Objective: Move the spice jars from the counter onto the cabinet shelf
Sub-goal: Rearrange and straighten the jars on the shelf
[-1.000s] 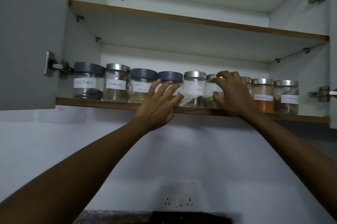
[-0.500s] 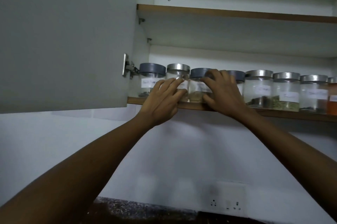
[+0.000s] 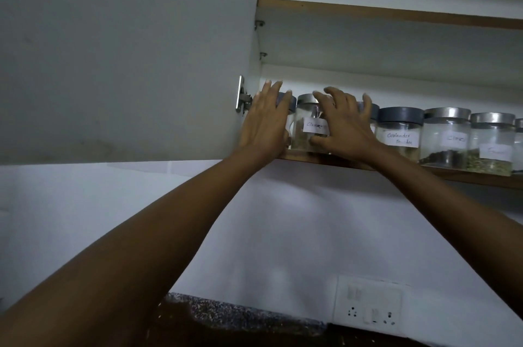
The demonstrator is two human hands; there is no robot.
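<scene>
Jars (image 3: 399, 137) crowding shelf edge (image 3: 481, 177), left hand (image 3: 266, 126) and right hand (image 3: 346, 129) against them.

Dim white wall (image 3: 283, 233), open grey cabinet door (image 3: 113, 49), steel hinge (image 3: 242, 97), socket plate (image 3: 368, 307).

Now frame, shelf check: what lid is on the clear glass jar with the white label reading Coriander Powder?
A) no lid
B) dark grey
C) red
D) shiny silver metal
B: the glass jar labelled Coriander Powder carries a dark grey lid, while the clear jar to its right has a shiny silver one.
</scene>
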